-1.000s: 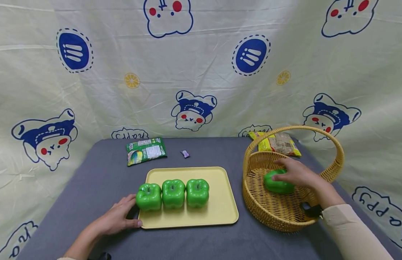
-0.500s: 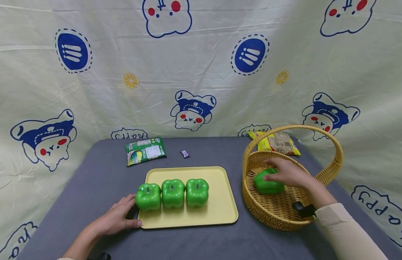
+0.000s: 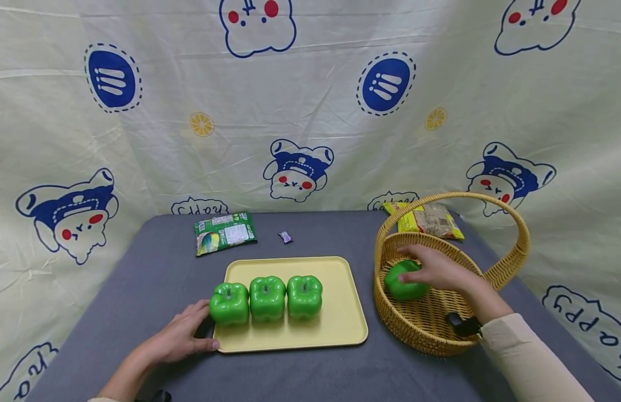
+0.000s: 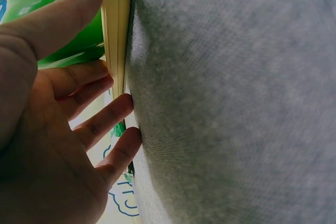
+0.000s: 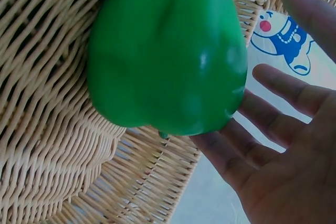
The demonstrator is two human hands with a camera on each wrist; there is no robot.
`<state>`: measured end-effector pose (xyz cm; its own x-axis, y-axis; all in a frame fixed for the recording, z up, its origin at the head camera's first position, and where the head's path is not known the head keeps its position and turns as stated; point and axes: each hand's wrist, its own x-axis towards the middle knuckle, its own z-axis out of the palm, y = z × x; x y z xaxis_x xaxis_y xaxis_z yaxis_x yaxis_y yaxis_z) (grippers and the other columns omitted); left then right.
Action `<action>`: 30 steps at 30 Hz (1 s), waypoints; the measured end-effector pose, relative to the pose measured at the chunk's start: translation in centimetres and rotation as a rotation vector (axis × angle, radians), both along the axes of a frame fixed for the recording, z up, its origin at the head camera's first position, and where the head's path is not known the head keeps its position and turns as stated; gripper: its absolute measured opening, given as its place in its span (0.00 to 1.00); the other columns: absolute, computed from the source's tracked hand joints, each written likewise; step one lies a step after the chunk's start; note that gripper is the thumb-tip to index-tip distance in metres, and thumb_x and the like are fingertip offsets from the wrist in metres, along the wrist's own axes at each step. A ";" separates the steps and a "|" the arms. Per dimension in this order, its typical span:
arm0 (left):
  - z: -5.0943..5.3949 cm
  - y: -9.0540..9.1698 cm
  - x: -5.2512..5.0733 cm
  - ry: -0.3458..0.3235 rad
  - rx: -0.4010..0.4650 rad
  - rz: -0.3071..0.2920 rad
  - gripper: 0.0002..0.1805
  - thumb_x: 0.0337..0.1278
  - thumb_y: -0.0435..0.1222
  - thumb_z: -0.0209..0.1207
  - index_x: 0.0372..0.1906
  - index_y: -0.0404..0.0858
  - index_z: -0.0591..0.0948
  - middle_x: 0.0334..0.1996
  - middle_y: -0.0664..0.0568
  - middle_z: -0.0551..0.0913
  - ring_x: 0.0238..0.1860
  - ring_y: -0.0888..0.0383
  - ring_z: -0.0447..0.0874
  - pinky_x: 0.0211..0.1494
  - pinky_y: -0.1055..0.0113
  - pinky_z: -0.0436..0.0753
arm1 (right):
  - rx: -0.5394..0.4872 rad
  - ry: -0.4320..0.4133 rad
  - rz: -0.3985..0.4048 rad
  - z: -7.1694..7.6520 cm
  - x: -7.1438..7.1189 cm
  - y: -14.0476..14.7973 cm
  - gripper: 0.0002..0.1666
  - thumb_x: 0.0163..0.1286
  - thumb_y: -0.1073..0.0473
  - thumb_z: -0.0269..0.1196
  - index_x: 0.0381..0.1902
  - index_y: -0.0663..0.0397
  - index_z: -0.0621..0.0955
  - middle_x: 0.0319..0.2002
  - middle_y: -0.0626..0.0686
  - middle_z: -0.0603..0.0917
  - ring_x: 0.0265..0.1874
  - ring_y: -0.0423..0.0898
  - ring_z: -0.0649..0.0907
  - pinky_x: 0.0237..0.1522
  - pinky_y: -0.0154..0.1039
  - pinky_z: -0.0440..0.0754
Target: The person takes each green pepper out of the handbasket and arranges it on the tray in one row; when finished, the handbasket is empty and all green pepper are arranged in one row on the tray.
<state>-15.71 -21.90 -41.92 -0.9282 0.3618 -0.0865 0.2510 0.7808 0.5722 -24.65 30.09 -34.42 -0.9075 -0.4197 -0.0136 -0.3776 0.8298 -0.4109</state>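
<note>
In the head view, my left hand [image 3: 177,335] rests against the near left corner of a pale yellow tray [image 3: 340,329]. Its thumb touches the rim, and its fairly straight fingers lie along the side. On the tray stand three green bell peppers in a row: a left one [image 3: 230,304], a middle one [image 3: 268,300] and a right one [image 3: 304,298]. My right hand [image 3: 441,270] reaches into a wicker basket [image 3: 425,335] beside another green bell pepper [image 5: 168,56]. In the right wrist view its fingers are extended by the pepper, with the thumb apart from it.
The basket's tall handle [image 3: 456,196] arches over the right hand. Behind the basket lies a yellow snack bag [image 3: 431,221]. A green packet [image 3: 226,233] and a small purple wrapper [image 3: 285,238] lie at the back of the grey table [image 3: 154,262].
My right hand and the bell pepper have moved left inside the basket, towards its left wall. My left hand and the tray have stayed in place.
</note>
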 end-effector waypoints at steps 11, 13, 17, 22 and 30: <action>0.1 0.0 0.1 -0.004 -0.003 -0.008 0.43 0.42 0.51 0.69 0.62 0.33 0.70 0.63 0.37 0.68 0.65 0.34 0.62 0.59 0.33 0.61 | 0.008 -0.071 0.026 -0.7 -0.2 1.5 0.49 0.54 0.43 0.69 0.66 0.62 0.64 0.59 0.63 0.73 0.50 0.51 0.76 0.46 0.44 0.73; 0.2 0.0 0.1 -0.004 -0.002 -0.008 0.43 0.42 0.51 0.69 0.62 0.33 0.70 0.63 0.37 0.68 0.65 0.34 0.62 0.59 0.33 0.61 | -0.004 -0.103 0.028 -0.9 -0.3 1.8 0.51 0.54 0.44 0.70 0.67 0.63 0.62 0.59 0.63 0.72 0.49 0.51 0.75 0.46 0.43 0.73; 0.1 0.0 0.2 0.002 -0.001 -0.011 0.43 0.42 0.51 0.69 0.62 0.33 0.70 0.63 0.37 0.68 0.65 0.34 0.62 0.59 0.33 0.61 | -0.009 -0.141 0.033 -1.2 -0.4 2.1 0.52 0.54 0.45 0.70 0.68 0.65 0.60 0.55 0.61 0.72 0.46 0.49 0.75 0.44 0.42 0.73; 0.1 0.0 0.2 0.011 0.003 -0.018 0.43 0.42 0.51 0.69 0.62 0.33 0.70 0.63 0.36 0.68 0.65 0.34 0.63 0.59 0.33 0.61 | 0.008 -0.154 0.017 -1.4 -0.6 2.2 0.50 0.55 0.45 0.70 0.67 0.65 0.62 0.50 0.59 0.74 0.41 0.46 0.75 0.41 0.40 0.72; 0.1 -0.1 0.2 0.018 0.000 -0.021 0.43 0.42 0.52 0.69 0.62 0.33 0.70 0.63 0.37 0.68 0.64 0.34 0.63 0.58 0.33 0.62 | 0.059 -0.084 -0.064 -1.4 -0.9 2.3 0.46 0.55 0.41 0.68 0.61 0.67 0.67 0.44 0.57 0.76 0.38 0.46 0.75 0.37 0.38 0.72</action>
<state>-15.48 -21.96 -41.79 -0.9216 0.3816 -0.0702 0.2778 0.7752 0.5673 -25.58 32.38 -35.84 -0.9273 -0.3568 -0.1133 -0.2892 0.8749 -0.3885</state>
